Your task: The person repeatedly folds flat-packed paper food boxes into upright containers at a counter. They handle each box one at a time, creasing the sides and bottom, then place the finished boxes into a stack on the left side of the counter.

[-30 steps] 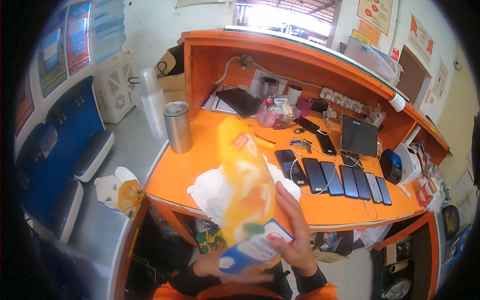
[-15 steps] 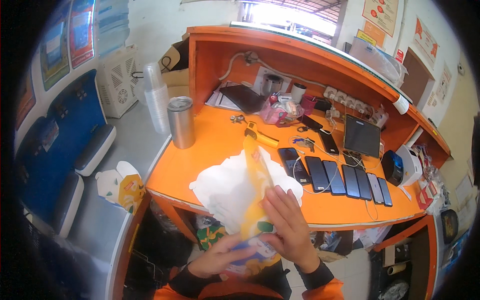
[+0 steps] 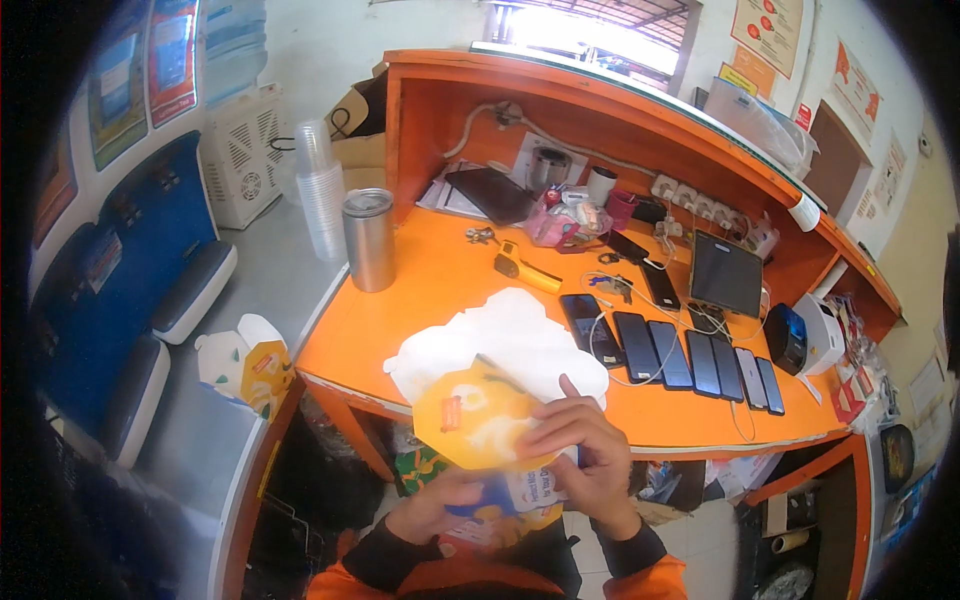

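Observation:
Low in front of me is a yellow, white and blue cardboard food box (image 3: 470,410), its broad yellow flap tilted up toward me. My left hand (image 3: 440,505) grips the box's lower left side, by the blue panel. On the right side, my right hand (image 3: 590,455) holds the yellow flap and blue panel, fingers over the flap and thumb lower down. The box's underside is mostly hidden. Just beyond it, white paper-like sheets with uneven edges (image 3: 510,325) lie on the orange desk (image 3: 330,345). A similar open box (image 3: 245,368) stands on the grey surface at left.
Several phones (image 3: 640,345) with cables lie in a row at right, near a tablet (image 3: 725,270). A yellow handheld device (image 3: 525,268) lies behind the white sheets. A steel tumbler (image 3: 370,240) and stacked plastic cups (image 3: 320,205) stand at left.
The yellow flap, upright and edge-on before, has folded down toward me and left, showing its printed face. My right hand has shifted slightly with it; my left still holds the lower side.

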A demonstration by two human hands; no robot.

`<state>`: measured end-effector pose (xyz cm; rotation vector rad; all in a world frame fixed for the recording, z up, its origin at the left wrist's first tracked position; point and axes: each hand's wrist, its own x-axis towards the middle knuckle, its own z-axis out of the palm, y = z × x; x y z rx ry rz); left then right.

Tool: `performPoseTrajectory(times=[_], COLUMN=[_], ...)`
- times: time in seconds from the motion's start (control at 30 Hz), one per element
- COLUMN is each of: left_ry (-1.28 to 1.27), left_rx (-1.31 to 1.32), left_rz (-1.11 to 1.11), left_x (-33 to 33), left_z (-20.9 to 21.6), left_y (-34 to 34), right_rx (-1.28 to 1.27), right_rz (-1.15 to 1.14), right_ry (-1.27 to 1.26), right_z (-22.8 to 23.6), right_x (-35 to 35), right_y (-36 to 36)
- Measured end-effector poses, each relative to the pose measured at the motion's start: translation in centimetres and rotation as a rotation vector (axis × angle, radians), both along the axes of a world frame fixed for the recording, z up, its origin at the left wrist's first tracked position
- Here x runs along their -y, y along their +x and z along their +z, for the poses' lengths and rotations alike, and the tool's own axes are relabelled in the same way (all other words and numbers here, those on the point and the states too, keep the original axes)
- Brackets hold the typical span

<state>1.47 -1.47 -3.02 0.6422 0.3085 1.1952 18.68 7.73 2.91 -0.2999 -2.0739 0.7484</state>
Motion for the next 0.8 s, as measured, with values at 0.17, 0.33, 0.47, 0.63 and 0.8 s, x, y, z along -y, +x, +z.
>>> performPoseTrajectory(times=[0.17, 0.33, 0.47, 0.63, 0.8], left_ry=[0.221, 0.043, 0.097, 0.184, 0.210], left_rx=[0.189, -0.381, -0.615, -0.744, -0.771], left_rz=[0.382, 0.566, 0.739, 0.877, 0.833], left_x=[-0.4, 0.8, 0.9, 1.0, 0.7], left_z=[2.0, 5.1, 5.1, 4.7, 4.1], left_y=[-0.7, -0.8, 0.2, 1.0, 1.3], right_rx=[0.142, 0.277, 0.298, 0.146, 0.070], right_rz=[-0.133, -0.143, -0.110, 0.007, 0.017], right_ry=[0.058, 0.124, 0.031, -0.160, -0.192], right_z=[1.4, 1.9, 1.1, -0.4, -0.9], right_x=[1.0, 0.5, 0.1, 0.1, 0.0], right_y=[0.3, 0.7, 0.3, 0.2, 0.0])
